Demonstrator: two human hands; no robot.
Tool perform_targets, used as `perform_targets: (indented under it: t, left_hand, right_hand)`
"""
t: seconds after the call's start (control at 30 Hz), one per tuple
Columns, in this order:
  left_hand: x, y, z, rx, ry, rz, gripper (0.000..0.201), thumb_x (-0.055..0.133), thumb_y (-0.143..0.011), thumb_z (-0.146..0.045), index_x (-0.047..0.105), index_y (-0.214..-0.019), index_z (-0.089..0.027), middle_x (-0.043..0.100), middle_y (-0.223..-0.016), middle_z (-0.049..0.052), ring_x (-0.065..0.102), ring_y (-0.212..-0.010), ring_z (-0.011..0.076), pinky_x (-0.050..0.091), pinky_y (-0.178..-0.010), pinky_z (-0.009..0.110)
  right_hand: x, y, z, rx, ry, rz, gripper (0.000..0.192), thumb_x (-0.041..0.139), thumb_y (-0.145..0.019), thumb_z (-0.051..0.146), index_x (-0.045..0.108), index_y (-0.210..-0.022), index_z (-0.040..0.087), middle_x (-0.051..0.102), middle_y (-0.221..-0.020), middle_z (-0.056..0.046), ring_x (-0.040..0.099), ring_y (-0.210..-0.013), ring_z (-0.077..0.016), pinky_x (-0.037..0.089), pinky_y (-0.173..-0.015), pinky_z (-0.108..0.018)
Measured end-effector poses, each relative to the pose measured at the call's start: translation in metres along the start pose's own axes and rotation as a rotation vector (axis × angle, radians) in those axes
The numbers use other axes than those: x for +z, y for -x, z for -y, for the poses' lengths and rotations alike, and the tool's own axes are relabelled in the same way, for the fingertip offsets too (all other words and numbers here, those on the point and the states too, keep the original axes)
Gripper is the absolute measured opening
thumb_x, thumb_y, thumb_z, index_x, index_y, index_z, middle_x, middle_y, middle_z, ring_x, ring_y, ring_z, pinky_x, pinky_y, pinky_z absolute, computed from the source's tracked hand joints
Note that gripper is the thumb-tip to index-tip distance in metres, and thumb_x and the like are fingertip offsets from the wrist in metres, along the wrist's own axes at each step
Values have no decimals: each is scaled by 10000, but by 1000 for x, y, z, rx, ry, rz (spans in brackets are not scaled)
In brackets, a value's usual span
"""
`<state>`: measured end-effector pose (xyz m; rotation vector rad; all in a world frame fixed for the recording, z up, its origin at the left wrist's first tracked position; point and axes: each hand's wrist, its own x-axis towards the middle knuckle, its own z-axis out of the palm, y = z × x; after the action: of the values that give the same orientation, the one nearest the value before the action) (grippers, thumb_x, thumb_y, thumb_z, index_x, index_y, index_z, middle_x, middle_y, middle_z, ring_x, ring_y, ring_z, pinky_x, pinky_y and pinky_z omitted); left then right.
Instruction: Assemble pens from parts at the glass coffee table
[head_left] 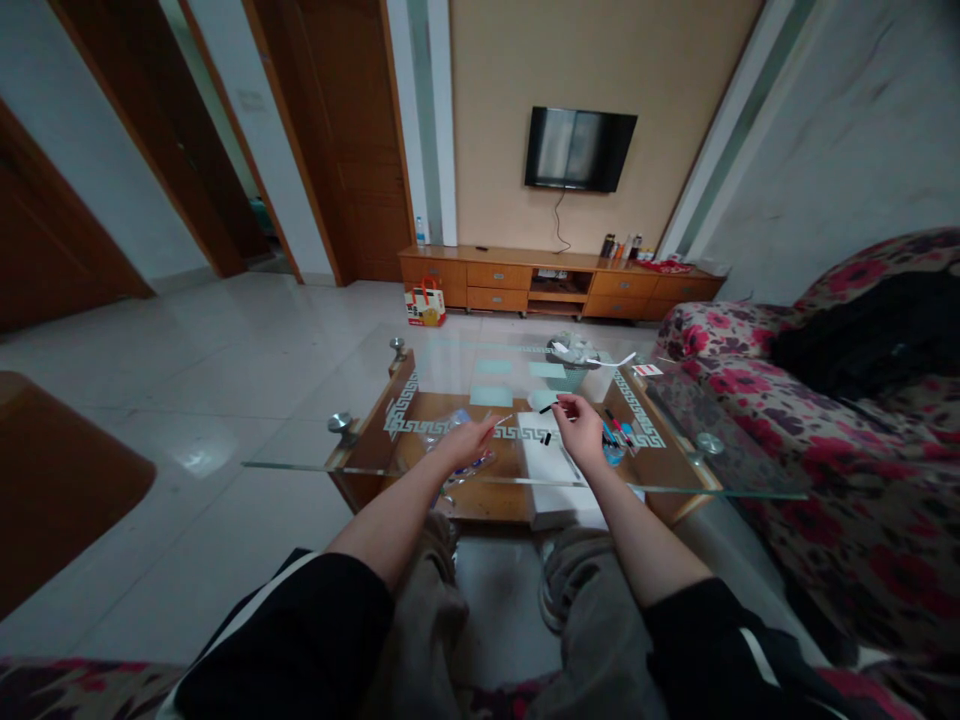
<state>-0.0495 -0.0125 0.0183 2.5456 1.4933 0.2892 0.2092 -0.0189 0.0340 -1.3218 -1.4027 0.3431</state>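
Over the glass coffee table [300, 440], my left hand [470, 443] pinches a thin, pale, pen-like stick [503, 420] that points right. My right hand [579, 425] is closed on a short, slim black piece [548, 408], its tip toward the left; it resembles a pen cap, but is too small to be sure. Between the hands, small black pieces [546, 439] lie on the glass. A clear plastic bag [444, 425] is beside and partly behind my left hand. Right of my right hand, a blue holder [613, 452] has several pens [616, 426] about it.
A white box [551, 510] shows beneath the glass on the lower shelf. Toward the far right of the table are a bagged bin [564, 378] and a small card [647, 370]. A flowered sofa [810, 430] stands at right; a TV cabinet [495, 272] lines the back wall.
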Motion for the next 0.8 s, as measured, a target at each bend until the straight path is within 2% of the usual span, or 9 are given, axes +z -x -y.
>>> perform_targets:
  t: [0.1,0.3,0.53,0.8]
  left_hand:
    - [2,0,2,-1,-8,-4,450,277,-1040,-413,411,-1461,-324,723,-1075,95,685,-971,238,486,-832,309]
    - [0,1,1,9,-6,13,461,258,-1039,-432,399,-1465,-329,725,-1033,85,687,-938,237,490,-817,312]
    - [-1,2,0,11,-6,12,457,258,-1039,-431,422,-1449,-313,721,-1021,89,690,-925,235,487,-788,301]
    - [5,-1,4,14,12,-4,446,262,-1037,-433,455,-1419,-309,723,-1030,85,685,-929,241,490,-794,310]
  right_hand:
    - [-5,2,-8,-78,124,119,222,610,-864,355,710,-965,185,729,-863,-61,634,-711,-202,491,-726,-345]
    - [2,5,-20,-210,236,270,149,611,-851,242,735,-926,204,733,-906,-61,625,-816,-223,474,-799,-364]
    - [16,10,-31,-223,293,367,160,622,-845,170,731,-955,211,728,-916,-42,609,-904,-231,456,-858,-365]
    - [19,12,-35,-160,384,449,161,622,-858,159,719,-975,211,725,-909,-43,604,-940,-221,444,-855,-333]
